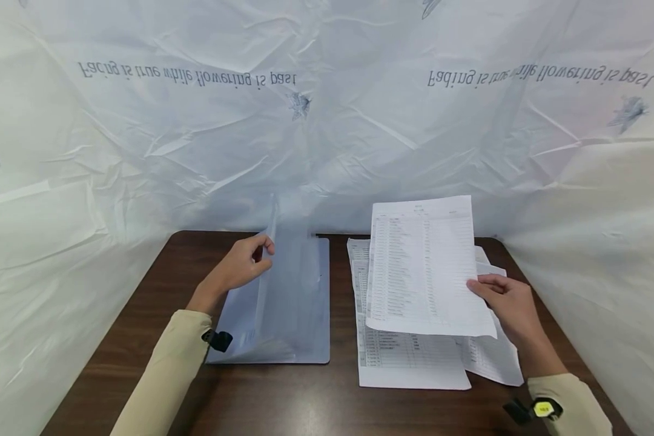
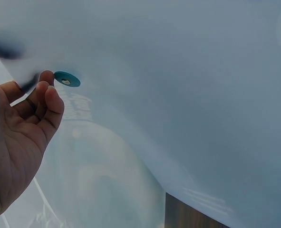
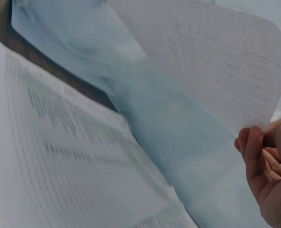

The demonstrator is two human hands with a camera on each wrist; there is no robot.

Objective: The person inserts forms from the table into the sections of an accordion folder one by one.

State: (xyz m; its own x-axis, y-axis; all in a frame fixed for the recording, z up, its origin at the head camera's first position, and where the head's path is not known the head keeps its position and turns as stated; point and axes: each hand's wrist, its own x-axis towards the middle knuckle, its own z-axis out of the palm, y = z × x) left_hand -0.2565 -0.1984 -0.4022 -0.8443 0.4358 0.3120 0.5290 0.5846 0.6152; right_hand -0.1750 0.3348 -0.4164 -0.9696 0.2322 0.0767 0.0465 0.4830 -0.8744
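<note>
A bluish see-through plastic folder point(image 1: 300, 290) lies on the left part of the table, with its upper layer raised. My left hand point(image 1: 247, 261) has curled fingers at the edge of that raised layer and holds it up. Beside those fingertips, in the left wrist view, a teal round button point(image 2: 67, 79) shows on the plastic. My right hand point(image 1: 507, 303) pinches the right edge of a printed sheet of paper point(image 1: 422, 272), thumb on the front. The held sheet is tilted up above other printed papers point(image 1: 414, 375). In the right wrist view its lined face point(image 3: 216, 61) looks bent.
The dark wooden table point(image 1: 338, 412) extends under the folder and papers. Several loose sheets point(image 1: 496, 357) overlap beneath the right hand. Whitish plastic sheeting point(image 1: 327, 151) with printed words hangs behind the table and along both sides.
</note>
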